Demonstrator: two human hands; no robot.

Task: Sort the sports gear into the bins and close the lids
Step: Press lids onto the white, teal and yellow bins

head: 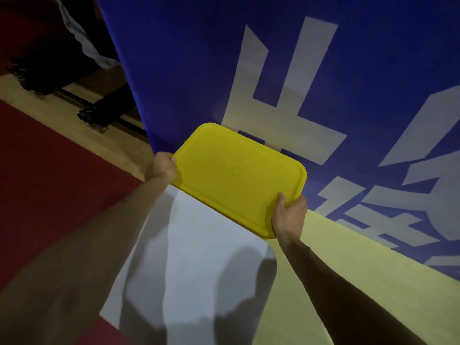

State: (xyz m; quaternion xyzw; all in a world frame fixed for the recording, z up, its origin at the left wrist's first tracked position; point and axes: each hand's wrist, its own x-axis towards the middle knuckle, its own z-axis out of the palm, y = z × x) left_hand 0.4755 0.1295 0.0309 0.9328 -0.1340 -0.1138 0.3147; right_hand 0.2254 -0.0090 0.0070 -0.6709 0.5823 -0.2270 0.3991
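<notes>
A yellow rectangular lid (236,175) with rounded corners is held flat in front of me, over the floor beside a blue banner. My left hand (163,166) grips its left edge, thumb on the rim. My right hand (288,215) grips its near right corner, thumb on top and fingers underneath. No bin and no sports gear show in this view; whatever lies under the lid is hidden.
A tall blue banner (298,83) with large white characters stands right behind the lid. The floor is pale wood (348,282) with a white patch (194,257) and a red area (49,183). A black metal frame (94,113) stands at the upper left.
</notes>
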